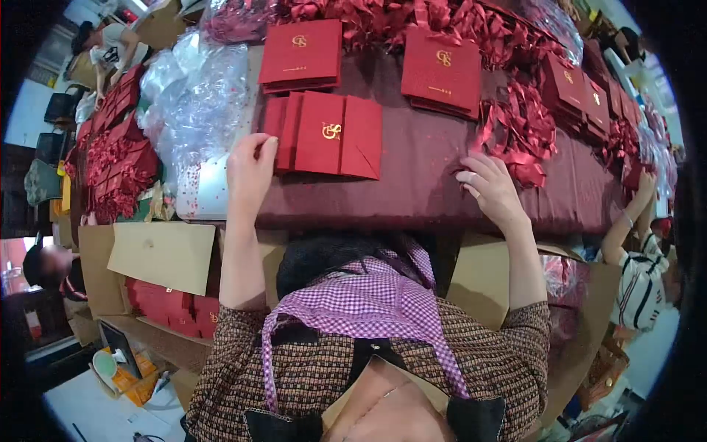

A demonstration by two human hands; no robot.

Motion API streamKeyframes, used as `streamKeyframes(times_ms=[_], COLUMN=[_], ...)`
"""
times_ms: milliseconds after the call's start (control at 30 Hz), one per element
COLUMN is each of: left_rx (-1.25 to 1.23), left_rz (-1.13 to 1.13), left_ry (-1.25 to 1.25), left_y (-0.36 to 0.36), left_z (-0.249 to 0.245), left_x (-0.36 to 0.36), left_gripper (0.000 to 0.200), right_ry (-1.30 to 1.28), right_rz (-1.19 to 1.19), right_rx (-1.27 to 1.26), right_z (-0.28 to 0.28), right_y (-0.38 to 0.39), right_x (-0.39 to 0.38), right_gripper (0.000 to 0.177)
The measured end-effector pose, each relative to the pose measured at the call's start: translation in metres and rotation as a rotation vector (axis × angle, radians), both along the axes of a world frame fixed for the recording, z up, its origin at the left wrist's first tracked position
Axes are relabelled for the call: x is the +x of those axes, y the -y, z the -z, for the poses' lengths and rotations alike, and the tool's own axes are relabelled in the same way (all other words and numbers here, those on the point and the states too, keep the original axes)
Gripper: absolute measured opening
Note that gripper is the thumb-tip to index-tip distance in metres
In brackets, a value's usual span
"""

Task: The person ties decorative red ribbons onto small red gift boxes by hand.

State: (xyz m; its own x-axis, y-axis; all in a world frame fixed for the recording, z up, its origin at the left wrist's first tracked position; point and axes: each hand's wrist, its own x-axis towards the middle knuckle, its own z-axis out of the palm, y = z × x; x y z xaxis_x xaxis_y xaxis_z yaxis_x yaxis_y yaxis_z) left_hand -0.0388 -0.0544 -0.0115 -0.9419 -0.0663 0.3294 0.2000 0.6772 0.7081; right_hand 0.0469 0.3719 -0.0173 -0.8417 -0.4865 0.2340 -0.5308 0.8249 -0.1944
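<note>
A flat unfolded red card (330,136) with a gold monogram lies on the dark red tablecloth (427,173) in front of me. My left hand (250,171) reaches to the card's left flap, and its fingertips curl over that edge. My right hand (491,188) rests on the cloth to the right with its fingers spread, holding nothing. Its fingertips touch a heap of red ribbon bows (524,136).
Stacks of red cards (302,55) (442,70) lie farther back, with more stacks (582,96) along the right. Clear plastic bags (195,96) pile up at left. An open cardboard box (158,258) holds red cards below the table. Another person's arm (626,221) reaches in at right.
</note>
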Motion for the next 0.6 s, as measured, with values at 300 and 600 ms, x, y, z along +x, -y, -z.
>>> streamKeyframes(times_ms=[300, 600], left_rx=[-0.202, -0.27], left_rz=[0.087, 0.087], left_ry=[-0.025, 0.014], left_y=[-0.04, -0.061], left_z=[0.003, 0.007], left_x=[-0.042, -0.047], left_gripper=[0.032, 0.026], right_ry=[-0.287, -0.149], right_rz=[0.076, 0.045], right_rx=[-0.382, -0.791], right_z=[-0.017, -0.004], right_y=[0.04, 0.119], right_x=[-0.013, -0.034], right_gripper=[0.027, 0.024])
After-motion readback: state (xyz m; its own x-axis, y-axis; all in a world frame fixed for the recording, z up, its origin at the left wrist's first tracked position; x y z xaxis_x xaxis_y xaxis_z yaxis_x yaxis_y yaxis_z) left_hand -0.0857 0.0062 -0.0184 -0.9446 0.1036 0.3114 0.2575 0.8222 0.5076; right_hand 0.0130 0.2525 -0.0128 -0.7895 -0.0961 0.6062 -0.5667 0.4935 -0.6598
